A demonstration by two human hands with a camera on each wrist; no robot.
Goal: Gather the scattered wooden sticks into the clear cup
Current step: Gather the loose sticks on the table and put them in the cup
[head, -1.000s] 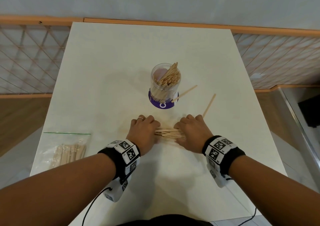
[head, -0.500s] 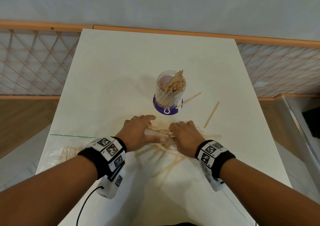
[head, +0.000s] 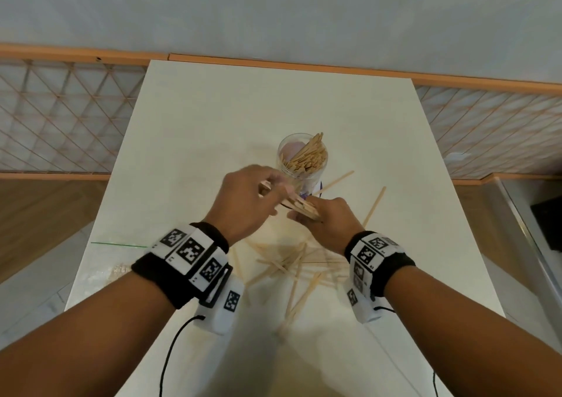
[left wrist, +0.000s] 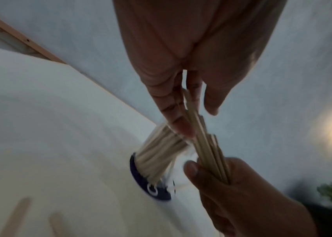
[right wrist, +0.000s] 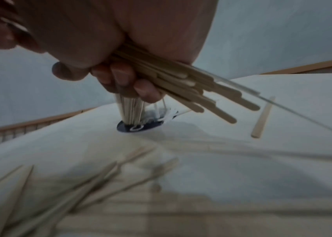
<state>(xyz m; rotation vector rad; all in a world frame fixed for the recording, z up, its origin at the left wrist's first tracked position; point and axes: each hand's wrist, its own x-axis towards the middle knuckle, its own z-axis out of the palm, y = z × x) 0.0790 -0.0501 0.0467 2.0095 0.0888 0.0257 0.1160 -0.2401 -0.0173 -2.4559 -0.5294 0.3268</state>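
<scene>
**Sticks: bundle lifted between both hands, just short of the cup**

Sticks in a bundle [head: 299, 206] sit mid-frame in the head view, raised off the counter [head: 213, 117] and held just below the clear cup [head: 304, 156]. Cup stands upright at frame centre on a purple disc [left wrist: 153, 190], already packed with sticks leaning to its right side. The free room appears to be on its left.

Right hand [head: 327, 223]: fingers curled tight round the lower end of the bundle; right wrist view shows fingertips [right wrist: 120, 77] wrapped under it, stick ends fanning out to the right of frame, uneven.

Left hand [head: 246, 202]: pinches the upper end between thumb and fingers; left wrist view shows fingers [left wrist: 173, 112] nearly straight alongside the sticks, steadying rather than clenching. Judgement: two-point hold keeps the bundle parallel so it can be tipped end-first into the cup mouth.

Loose sticks [head: 292, 269] lie crossed on the counter in the lower middle of the head view, between the wrists. Two more single sticks [head: 375, 206] lie right of the cup, one with its near end at the cup base.

Bag [head: 118, 263] at the left counter edge, mostly hidden by the left wrist; contents unclear.

Judgement: task is partway done, with much still left to gather. Risk: uneven ends catching on the sticks already in the cup, or tipping it.
</scene>
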